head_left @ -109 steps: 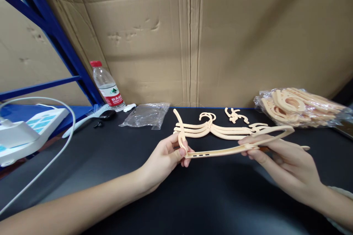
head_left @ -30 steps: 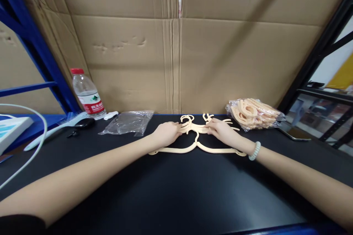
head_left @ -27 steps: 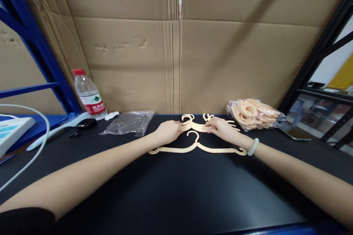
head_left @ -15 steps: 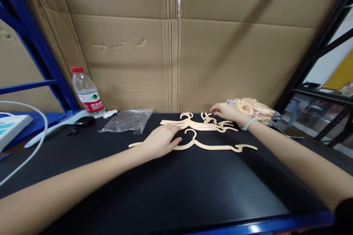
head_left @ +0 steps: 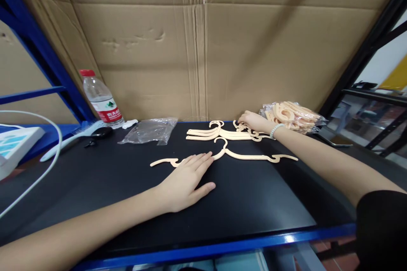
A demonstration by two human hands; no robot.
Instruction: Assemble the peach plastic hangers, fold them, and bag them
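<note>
A cream clothes hanger (head_left: 248,156) lies flat on the black tabletop, its hook toward the back. My left hand (head_left: 187,182) rests flat across the hanger's left arm, fingers stretched out and thumb apart. Behind it sits a stack of matching hanger pieces (head_left: 203,134), with hooks at its middle. My right hand (head_left: 254,122) reaches to the back, its bent fingers closed at a small pile of loose hanger hooks (head_left: 239,127). Its fingertips are partly hidden among them.
Right of the pile lies a clear bag of more hanger parts (head_left: 294,116). An empty plastic bag (head_left: 151,130), a water bottle (head_left: 103,101), a pale brush (head_left: 74,139) and a white cable (head_left: 60,135) are on the left. A cardboard wall (head_left: 248,51) closes the back.
My left hand has slid toward me and flattened on the hanger, uncovering the stack's left ends. My right hand has come down onto the loose hooks. The view has tilted downward.
</note>
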